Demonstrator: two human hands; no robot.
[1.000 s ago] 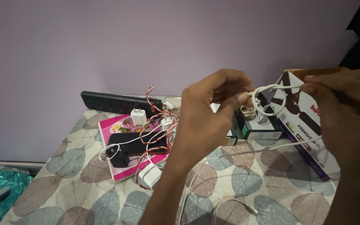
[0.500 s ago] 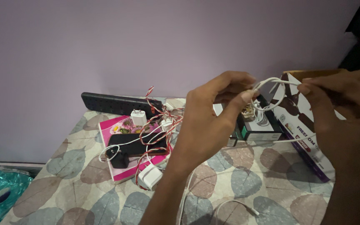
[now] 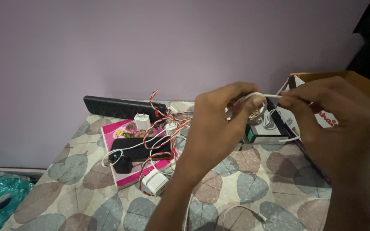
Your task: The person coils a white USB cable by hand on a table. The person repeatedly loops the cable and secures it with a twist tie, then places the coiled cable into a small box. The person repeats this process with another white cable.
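Winding in progress: the left hand (image 3: 213, 128) pinches a small coil of white charging cable (image 3: 253, 97) at centre frame while the right hand (image 3: 326, 124), at 3 o'clock, pinches the strand taut; another loop likely needs feeding round.

On the leaf-patterned desk (image 3: 86, 188), a black power strip (image 3: 118, 107) lies at centre left above a pink book (image 3: 127, 175) bearing a black phone (image 3: 138, 149), white chargers (image 3: 154, 181) and a red-and-white twisted cord (image 3: 159, 128), with an open cardboard box (image 3: 365, 85) at right.

Lilac wall (image 3: 172, 38), leaf-patterned tabletop (image 3: 253, 188)
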